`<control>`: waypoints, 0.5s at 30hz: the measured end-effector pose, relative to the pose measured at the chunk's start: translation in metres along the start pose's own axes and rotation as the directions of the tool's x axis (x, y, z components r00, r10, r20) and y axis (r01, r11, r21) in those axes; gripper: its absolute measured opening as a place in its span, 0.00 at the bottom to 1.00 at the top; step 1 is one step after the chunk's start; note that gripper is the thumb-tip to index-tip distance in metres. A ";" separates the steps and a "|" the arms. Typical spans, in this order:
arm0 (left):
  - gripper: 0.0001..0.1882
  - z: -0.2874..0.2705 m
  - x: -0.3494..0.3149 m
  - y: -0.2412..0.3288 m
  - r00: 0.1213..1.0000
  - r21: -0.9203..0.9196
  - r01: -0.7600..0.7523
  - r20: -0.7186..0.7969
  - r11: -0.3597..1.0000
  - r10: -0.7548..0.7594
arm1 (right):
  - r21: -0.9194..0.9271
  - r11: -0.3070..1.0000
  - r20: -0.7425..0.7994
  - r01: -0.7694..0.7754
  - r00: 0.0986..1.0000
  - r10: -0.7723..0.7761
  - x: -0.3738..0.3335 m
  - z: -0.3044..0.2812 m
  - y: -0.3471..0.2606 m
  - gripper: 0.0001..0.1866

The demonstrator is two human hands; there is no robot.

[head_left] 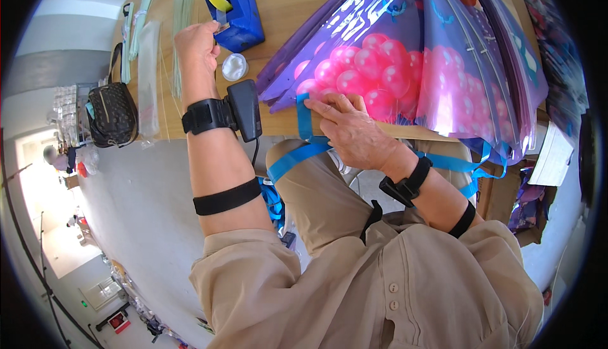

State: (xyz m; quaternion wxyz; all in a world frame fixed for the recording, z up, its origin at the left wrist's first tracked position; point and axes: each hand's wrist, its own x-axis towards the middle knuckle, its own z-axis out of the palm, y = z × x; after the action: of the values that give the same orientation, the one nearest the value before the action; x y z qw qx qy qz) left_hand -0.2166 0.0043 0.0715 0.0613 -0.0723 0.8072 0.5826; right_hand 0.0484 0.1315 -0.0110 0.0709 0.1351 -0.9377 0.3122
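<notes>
Okay, so the blue ribbon (304,121) is pinched flat by the fingers of the right hand (360,135), right at the front edge of the table (285,7). One end is laid up against the lower left corner of the shiny purple sheet (380,64), the one with pink balloons printed on it, and the rest is draped over the edge and across a trouser leg. The sheet is folded and spread over most of the right side, with its far right corner hung past the front edge, so not much slack is left there.

The left hand (199,42) is held at the blue tape dispenser (248,26), fingers curled in; whether any tape is gripped can't be told. A white round tub (234,67) is crowded in just below. Between dispenser and sheet, a decent band of bare wood is left open.
</notes>
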 end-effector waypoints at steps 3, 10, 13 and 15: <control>0.05 0.001 0.003 0.002 0.995 -0.061 0.067 0.081 0.996 -0.062 | -0.005 1.000 -0.016 0.012 1.000 -0.013 0.000 0.002 0.003 0.05; 0.05 -0.017 0.004 -0.018 0.978 -0.514 0.138 0.205 0.847 -0.036 | 0.006 1.000 -0.033 0.019 0.999 -0.018 0.001 0.003 0.003 0.06; 0.07 -0.016 -0.008 -0.024 0.968 -0.608 0.077 0.234 0.790 0.086 | 0.003 1.000 -0.037 0.017 0.999 -0.016 0.001 0.003 0.003 0.05; 0.05 -0.014 -0.012 -0.026 0.983 -0.562 0.051 0.173 0.826 0.057 | 0.010 1.000 -0.026 0.019 0.999 -0.018 0.001 0.003 0.003 0.05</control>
State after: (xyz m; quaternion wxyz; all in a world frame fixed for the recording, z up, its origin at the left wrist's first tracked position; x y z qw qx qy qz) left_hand -0.2003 -0.0165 0.0542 0.1100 -0.0323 0.5903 0.7990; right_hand 0.0464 0.1321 -0.0149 0.0853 0.1401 -0.9338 0.3181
